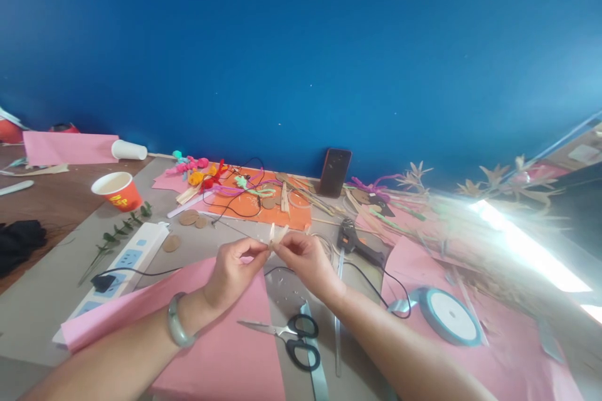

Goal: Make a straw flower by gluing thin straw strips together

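Forearms are angling in from the lower edge and converging. The left hand (232, 272), with a smooth grey bangle (176, 321) on its wrist, and the right hand (305, 263) are meeting fingertip to fingertip. Both are pinching the pale slivers (277, 235) between thumb and forefinger. The slivers are thin, flat and straw-coloured. They are sticking up out of the pinch and away from the person, slightly fanned. Below the grip, black-handled scissors (294, 335) are lying beside matte pink paper (221, 338). Just right of the grip, a black glue gun (357, 245) is resting.
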{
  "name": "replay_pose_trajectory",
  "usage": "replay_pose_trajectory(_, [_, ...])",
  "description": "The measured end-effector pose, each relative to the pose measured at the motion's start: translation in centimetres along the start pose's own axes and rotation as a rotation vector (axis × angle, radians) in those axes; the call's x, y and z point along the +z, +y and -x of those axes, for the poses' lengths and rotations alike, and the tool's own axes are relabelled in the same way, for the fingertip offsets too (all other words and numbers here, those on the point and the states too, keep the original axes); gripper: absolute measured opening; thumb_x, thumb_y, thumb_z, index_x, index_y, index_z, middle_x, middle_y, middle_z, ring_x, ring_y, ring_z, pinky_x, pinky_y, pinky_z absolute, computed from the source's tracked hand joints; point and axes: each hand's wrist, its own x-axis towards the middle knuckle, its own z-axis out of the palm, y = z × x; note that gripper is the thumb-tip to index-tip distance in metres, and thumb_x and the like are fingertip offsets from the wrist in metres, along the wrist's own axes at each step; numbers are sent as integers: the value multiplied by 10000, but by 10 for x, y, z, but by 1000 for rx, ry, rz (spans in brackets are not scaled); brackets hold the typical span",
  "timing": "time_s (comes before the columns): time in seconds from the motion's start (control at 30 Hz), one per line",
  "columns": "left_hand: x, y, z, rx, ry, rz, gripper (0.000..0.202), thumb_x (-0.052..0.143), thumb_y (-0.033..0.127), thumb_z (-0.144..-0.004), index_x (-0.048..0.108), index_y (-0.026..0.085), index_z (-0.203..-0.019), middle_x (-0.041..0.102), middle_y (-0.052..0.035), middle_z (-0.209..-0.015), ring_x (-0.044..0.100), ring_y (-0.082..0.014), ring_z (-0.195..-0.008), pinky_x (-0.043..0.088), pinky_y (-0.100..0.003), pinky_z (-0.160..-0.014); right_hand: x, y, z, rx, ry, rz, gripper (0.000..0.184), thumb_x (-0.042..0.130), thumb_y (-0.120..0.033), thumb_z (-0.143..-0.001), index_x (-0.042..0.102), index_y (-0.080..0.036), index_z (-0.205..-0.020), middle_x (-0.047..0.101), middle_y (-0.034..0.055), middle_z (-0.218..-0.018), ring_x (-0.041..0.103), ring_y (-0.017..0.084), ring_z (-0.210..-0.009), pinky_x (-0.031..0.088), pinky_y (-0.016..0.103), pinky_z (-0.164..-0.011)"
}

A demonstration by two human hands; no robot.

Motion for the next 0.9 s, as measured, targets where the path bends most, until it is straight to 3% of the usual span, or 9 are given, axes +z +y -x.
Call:
replay_pose_trajectory(0.13, [1, 0, -1, -34, -23, 48, 148, 689, 303, -767, 702, 162, -809, 725, -45, -793, 662, -161, -732, 529, -240, -698, -1, 1, -1, 3, -6, 8, 273, 599, -327, -772, 534, -174, -556, 421, -51, -499, 363, 83, -477, 287, 212, -446])
replay_pose_trajectory(0.33, [-3, 3, -11, -282, -176, 417, 217, 737, 326, -724, 683, 135, -811, 713, -46, -740, 667, -166, -717, 530, -280, -727, -4, 3, -5, -3, -8, 5, 215, 574, -269, -764, 544, -174, -573, 421, -55, -488, 349, 80, -474, 276, 213, -450])
replay_pose_trajectory(0.47, [-7, -1, -17, -365, -286, 521, 216, 746, 323, -715, 684, 125, -775, 694, -36, -685, 647, -147, -661, 525, -282, -702, -5, 4, -6, -23, -29, -1, 194, 570, -248, -755, 556, -171, -577, 454, -48, -505, 371, 83, -495, 293, 213, -467])
replay_pose_trajectory(0.77, [-10, -8, -22, -323, -371, 467, 215, 735, 329, -721, 671, 124, -725, 650, -21, -610, 559, -110, -538, 405, -217, -506, -5, 4, -5, -25, -49, -6, 182, 569, -263, -755, 594, -164, -605, 508, -30, -551, 419, 91, -525, 338, 208, -493])
replay_pose_trajectory(0.9, [-11, -5, -22, -301, -340, 364, 213, 733, 342, -719, 686, 136, -743, 674, -32, -661, 570, -123, -617, 394, -215, -536, -5, 5, -4, -22, -50, -11, 184, 572, -268, -758, 610, -158, -615, 535, -20, -566, 437, 96, -541, 344, 209, -500])
